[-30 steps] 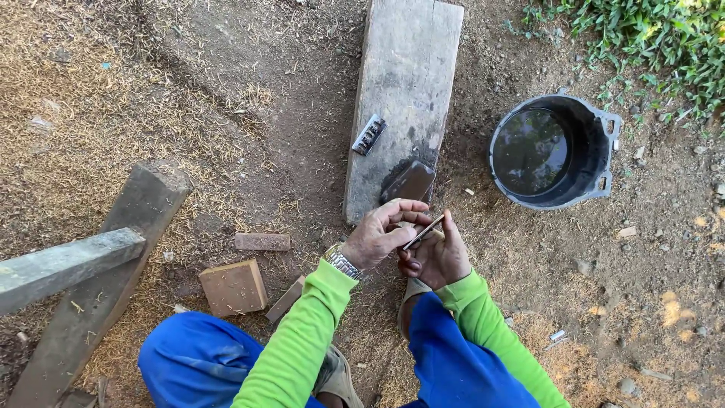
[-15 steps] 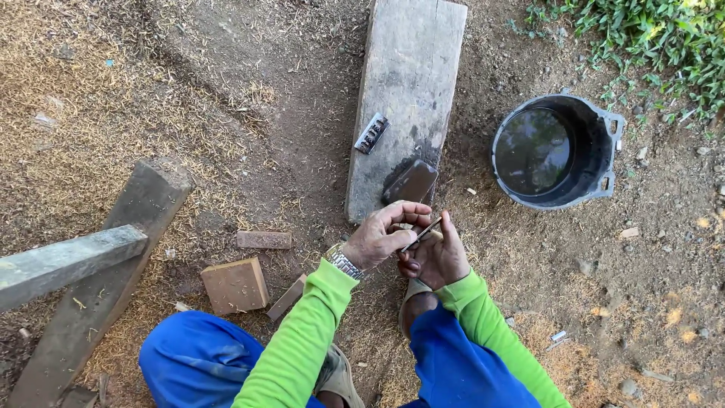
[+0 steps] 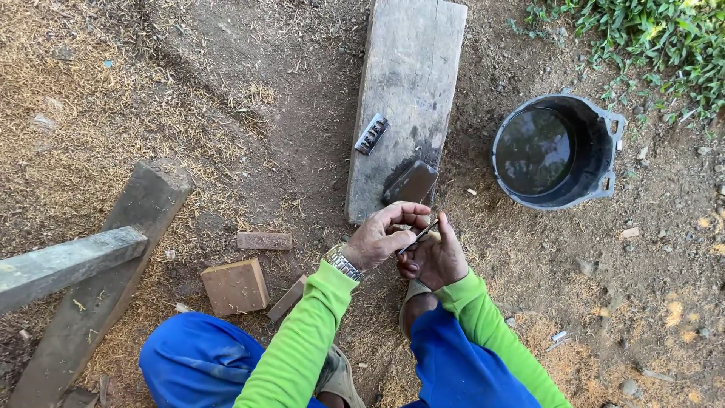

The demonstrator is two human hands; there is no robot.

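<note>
My left hand (image 3: 381, 238) and my right hand (image 3: 436, 259) are together just below the near end of a grey wooden plank (image 3: 411, 91). Both grip a thin dark blade (image 3: 419, 235) that slants between the fingers. A dark wet sharpening stone (image 3: 410, 182) lies on the plank's near end, a short way above the hands. A small dark ridged object (image 3: 371, 134) rests at the plank's left edge. My sleeves are bright green and my trousers blue.
A black bucket (image 3: 606, 168) of water stands to the right of the plank. Brown blocks (image 3: 236, 286) lie on the dirt at the left. Two grey timbers (image 3: 72, 261) cross at far left. Green plants (image 3: 664, 38) grow at top right.
The hands stay together on the blade, shifted only slightly. The view has drifted a little.
</note>
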